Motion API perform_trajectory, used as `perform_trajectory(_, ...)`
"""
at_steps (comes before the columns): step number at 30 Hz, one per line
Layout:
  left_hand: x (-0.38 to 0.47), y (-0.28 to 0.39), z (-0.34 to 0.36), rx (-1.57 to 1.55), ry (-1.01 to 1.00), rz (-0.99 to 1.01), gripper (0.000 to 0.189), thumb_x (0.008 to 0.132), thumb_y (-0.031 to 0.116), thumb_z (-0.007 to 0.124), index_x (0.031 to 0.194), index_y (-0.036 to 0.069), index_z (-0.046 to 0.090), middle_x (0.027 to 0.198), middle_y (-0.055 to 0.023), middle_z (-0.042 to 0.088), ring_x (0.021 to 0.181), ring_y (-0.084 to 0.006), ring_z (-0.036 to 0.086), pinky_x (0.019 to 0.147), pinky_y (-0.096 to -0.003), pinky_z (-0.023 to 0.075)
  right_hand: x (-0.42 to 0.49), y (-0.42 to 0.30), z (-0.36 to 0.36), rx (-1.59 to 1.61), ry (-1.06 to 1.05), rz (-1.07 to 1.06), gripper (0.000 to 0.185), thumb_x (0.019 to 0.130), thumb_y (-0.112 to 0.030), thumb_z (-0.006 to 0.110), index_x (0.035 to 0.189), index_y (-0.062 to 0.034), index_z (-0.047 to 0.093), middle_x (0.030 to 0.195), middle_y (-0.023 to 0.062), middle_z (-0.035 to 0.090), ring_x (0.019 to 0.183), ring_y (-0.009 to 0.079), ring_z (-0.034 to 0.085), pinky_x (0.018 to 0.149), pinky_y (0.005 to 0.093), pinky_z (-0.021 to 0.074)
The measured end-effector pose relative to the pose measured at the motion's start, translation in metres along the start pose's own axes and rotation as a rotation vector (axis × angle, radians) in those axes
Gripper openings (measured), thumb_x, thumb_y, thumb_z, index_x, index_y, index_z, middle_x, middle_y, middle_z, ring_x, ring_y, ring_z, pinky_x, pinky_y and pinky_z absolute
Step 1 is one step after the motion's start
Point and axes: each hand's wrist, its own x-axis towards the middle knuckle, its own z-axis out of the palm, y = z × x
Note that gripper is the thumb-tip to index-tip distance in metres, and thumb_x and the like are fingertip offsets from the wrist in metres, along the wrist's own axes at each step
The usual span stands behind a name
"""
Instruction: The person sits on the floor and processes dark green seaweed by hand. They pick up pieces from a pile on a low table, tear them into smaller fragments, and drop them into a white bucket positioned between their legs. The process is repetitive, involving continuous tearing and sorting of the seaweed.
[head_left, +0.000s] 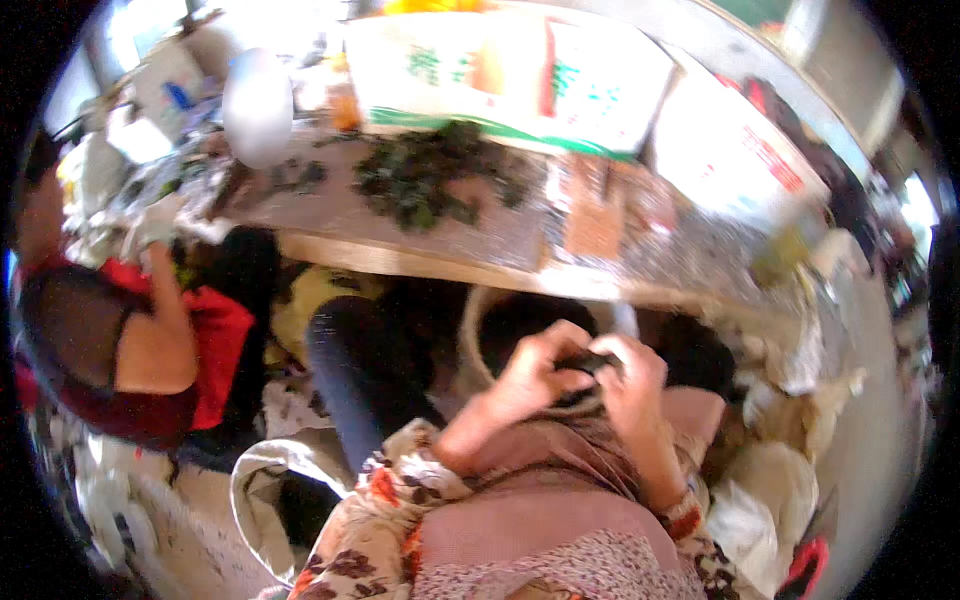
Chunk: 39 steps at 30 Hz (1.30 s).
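My left hand (536, 371) and my right hand (630, 379) meet over my lap, fingers bent toward each other. A small dark item (589, 365) shows between them, held at the fingers; blur hides what it is. Under and beyond the hands stands a pale-rimmed round container (471, 337) with a dark inside, partly beneath the table edge. A heap of dark green, leaf-like pieces (427, 176) lies on the worktable (337, 202) in front of me. To its right on the tabletop is a flat brown block (592, 217).
White printed sacks or boxes (450, 67) line the table's back. An open white sack (251, 495) stands at lower left, and pale bags (772, 487) lie at right. At left a co-worker (142, 337) sits with a gloved hand (157, 221) at the table.
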Motion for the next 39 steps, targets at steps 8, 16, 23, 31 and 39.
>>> perform_trajectory(8, 0.011, 0.008, -0.003, -0.008, -0.161, 0.046, 0.024, 0.070, -0.011, 0.063, 0.092, -0.001, 0.062, 0.082, -0.0036, 0.053, 0.079, -0.0128, 0.052, 0.071, -0.0257, 0.0421, -0.002, -0.005, -0.015, -0.125, 0.068, -0.057, 0.024, 0.066, 0.003, 0.058, 0.088, -0.0088, 0.058, 0.076, 0.0067, 0.059, 0.072, 0.0267, 0.056, 0.066, 0.0347, 0.0393)
perform_trajectory(16, -0.003, -0.006, 0.003, -0.849, -0.012, -0.404, 0.032, 0.083, 0.024, 0.066, 0.103, 0.000, 0.062, 0.094, -0.0095, 0.064, 0.079, -0.0224, 0.062, 0.074, -0.0384, 0.0512, -0.006, 0.022, 0.000, 0.633, 0.026, 0.271, 0.027, 0.068, 0.006, 0.061, 0.095, -0.0007, 0.059, 0.083, 0.0090, 0.057, 0.077, 0.0187, 0.059, 0.069, 0.0297, 0.0476)
perform_trajectory(23, -0.001, -0.016, 0.009, -0.817, 0.042, -0.376, 0.030, 0.082, 0.024, 0.067, 0.102, 0.003, 0.061, 0.086, -0.0080, 0.064, 0.065, -0.0172, 0.061, 0.059, -0.0317, 0.0535, -0.008, 0.002, -0.020, 0.341, 0.049, 0.173, 0.035, 0.067, 0.002, 0.070, 0.100, -0.0014, 0.059, 0.079, 0.0062, 0.060, 0.071, 0.0106, 0.058, 0.068, 0.0242, 0.0481)
perform_trajectory(31, 0.005, 0.007, 0.000, -0.697, -0.151, -0.291, 0.036, 0.066, 0.009, 0.076, 0.094, 0.001, 0.056, 0.083, -0.0026, 0.057, 0.065, -0.0105, 0.058, 0.054, -0.0212, 0.0488, -0.012, 0.019, -0.008, 1.195, 0.153, 0.459, 0.030, 0.066, 0.005, 0.064, 0.094, -0.0014, 0.057, 0.078, 0.0015, 0.056, 0.070, 0.0084, 0.054, 0.063, 0.0198, 0.0434)
perform_trajectory(39, 0.006, -0.017, -0.021, 0.239, -0.098, -0.041, 0.027, 0.069, -0.009, 0.064, 0.094, 0.001, 0.063, 0.088, -0.0023, 0.056, 0.079, -0.0104, 0.053, 0.071, -0.0238, 0.0424, -0.020, 0.029, -0.006, 1.518, 0.191, 0.380, 0.034, 0.070, 0.003, 0.067, 0.100, -0.0041, 0.052, 0.084, 0.0039, 0.057, 0.076, 0.0098, 0.054, 0.063, 0.0183, 0.0447)
